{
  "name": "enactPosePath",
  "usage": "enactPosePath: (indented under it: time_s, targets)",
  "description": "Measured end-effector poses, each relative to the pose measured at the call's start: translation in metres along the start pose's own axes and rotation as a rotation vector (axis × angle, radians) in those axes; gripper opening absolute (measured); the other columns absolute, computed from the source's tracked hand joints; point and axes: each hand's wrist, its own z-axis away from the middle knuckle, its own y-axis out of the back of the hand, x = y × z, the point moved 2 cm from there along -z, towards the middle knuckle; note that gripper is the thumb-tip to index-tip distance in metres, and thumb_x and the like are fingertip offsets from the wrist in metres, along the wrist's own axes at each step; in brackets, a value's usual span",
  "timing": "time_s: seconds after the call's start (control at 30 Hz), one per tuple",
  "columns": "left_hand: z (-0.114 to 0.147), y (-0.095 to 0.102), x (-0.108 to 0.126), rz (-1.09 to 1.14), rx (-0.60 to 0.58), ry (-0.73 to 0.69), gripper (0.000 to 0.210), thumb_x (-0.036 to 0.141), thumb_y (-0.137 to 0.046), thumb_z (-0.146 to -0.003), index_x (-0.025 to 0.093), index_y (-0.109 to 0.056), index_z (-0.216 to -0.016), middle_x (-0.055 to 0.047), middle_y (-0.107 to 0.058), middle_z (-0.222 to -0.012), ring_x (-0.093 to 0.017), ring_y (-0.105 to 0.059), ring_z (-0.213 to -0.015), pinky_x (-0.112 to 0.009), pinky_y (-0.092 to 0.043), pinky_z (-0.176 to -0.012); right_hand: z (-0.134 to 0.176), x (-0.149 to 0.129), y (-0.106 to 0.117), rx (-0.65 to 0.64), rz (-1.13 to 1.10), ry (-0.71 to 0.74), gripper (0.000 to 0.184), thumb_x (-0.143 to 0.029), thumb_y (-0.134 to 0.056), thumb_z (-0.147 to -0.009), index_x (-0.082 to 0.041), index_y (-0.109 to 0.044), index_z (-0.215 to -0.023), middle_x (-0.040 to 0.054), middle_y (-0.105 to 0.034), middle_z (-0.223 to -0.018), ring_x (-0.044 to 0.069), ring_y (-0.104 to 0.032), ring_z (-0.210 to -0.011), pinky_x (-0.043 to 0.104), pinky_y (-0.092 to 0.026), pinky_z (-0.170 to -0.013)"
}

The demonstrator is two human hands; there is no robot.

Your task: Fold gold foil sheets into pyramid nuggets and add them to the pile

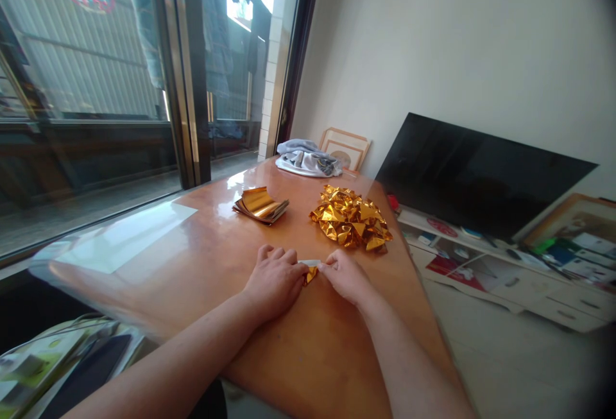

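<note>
Between my hands, low over the wooden table [206, 284], is a small piece of gold foil paper [310, 274], partly folded, with a pale side showing along its far edge. My left hand [276, 281] rests on the table, its fingers closed on the paper's left end. On the right end, the thumb and fingers of my right hand [344, 274] pinch the paper. Beyond my left hand lies a curled stack of gold foil sheets [262, 205]. A heap of folded gold foil pieces [353, 219] sits beyond my right hand.
Folded clothes [308, 158] lie at the table's far end, near a leaning wooden frame [345, 147]. A glass sliding door [187, 72] runs along the left. To the right, a large black television [481, 175] stands on a white cabinet [510, 281]. Boxes [43, 361] are at the lower left.
</note>
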Motion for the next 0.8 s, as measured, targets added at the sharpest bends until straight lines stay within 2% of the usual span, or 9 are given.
enactPosePath:
  time_s: [0.27, 0.43, 0.8]
  targets:
    - [0.0, 0.0, -0.002, 0.024, -0.015, -0.004, 0.025, 0.036, -0.05, -0.096, 0.032, -0.074, -0.097, -0.005, -0.06, -0.09, -0.024, -0.053, -0.091, -0.046, -0.027, -0.095, -0.003, -0.002, -0.001, 0.03, 0.067, -0.024, 0.038, -0.058, -0.067, -0.079, -0.024, -0.059, -0.093, -0.0005, -0.069, -0.086, 0.019, -0.062, -0.077, 0.027, -0.033, -0.06]
    - [-0.002, -0.001, -0.004, 0.056, -0.014, -0.002, 0.028, 0.044, -0.049, -0.097, 0.033, -0.075, -0.093, -0.004, -0.06, -0.089, -0.024, -0.053, -0.091, -0.046, -0.028, -0.093, -0.004, 0.001, -0.001, 0.023, 0.034, -0.002, 0.028, -0.051, -0.064, -0.084, -0.024, -0.06, -0.094, -0.0002, -0.069, -0.086, 0.017, -0.062, -0.077, 0.026, -0.032, -0.059]
    - [-0.002, -0.002, -0.003, 0.06, -0.016, -0.002, 0.026, 0.035, -0.051, -0.095, 0.032, -0.076, -0.091, -0.005, -0.06, -0.088, -0.023, -0.052, -0.09, -0.046, -0.027, -0.093, 0.001, -0.009, 0.005, 0.025, 0.129, -0.027, 0.02, -0.045, -0.059, -0.09, -0.026, -0.057, -0.095, 0.0005, -0.071, -0.089, 0.018, -0.065, -0.082, 0.027, -0.034, -0.062]
